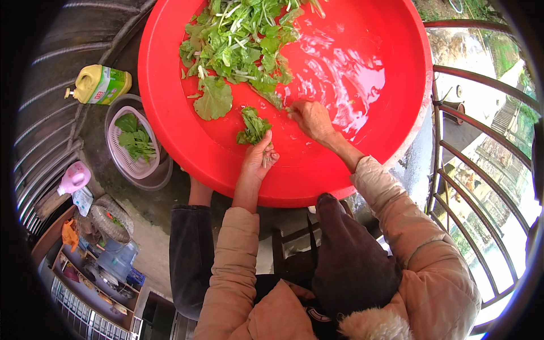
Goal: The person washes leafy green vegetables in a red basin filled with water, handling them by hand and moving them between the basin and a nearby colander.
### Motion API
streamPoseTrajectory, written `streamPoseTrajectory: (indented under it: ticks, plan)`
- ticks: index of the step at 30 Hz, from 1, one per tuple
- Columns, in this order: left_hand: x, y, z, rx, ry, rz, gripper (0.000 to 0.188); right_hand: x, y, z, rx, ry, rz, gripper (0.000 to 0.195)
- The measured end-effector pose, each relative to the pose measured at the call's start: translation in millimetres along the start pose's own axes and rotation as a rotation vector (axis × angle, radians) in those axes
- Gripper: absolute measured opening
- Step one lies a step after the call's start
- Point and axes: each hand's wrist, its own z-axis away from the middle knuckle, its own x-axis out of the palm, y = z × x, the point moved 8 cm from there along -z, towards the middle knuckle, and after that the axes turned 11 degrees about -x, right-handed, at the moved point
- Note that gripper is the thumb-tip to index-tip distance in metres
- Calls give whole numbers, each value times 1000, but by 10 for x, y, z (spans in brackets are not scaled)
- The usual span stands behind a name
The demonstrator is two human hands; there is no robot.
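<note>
A large round red plastic tub [170, 140] stands before me, holding water and a heap of leafy greens [242, 46]. My left hand [260, 156] is closed around a small bunch of greens [253, 127], leaves upward and pale stems showing below the fingers. Farther right over the water, my right hand [312, 119] pinches the stem end of a green leaf [268, 97] at the heap's lower edge. One broad loose leaf [213, 98] lies at the near left of the heap.
Left of the tub, a pink plastic basket [112, 142] with greens sits in a grey basin [165, 172]. Nearby stand a yellow pump bottle [102, 85] and a pink jug [75, 177]. Metal railings [480, 78] bound the right side; a cluttered shelf [97, 293] is lower left.
</note>
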Motion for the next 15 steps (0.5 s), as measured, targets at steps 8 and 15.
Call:
streamPoseTrajectory:
  ticks: [8, 15]
  plan:
    - [88, 106, 87, 198, 205, -346, 23, 246, -284, 270, -87, -419, -139, 22]
    - [-110, 289, 186, 403, 395, -410, 15, 133, -310, 50, 15, -456, 129, 37]
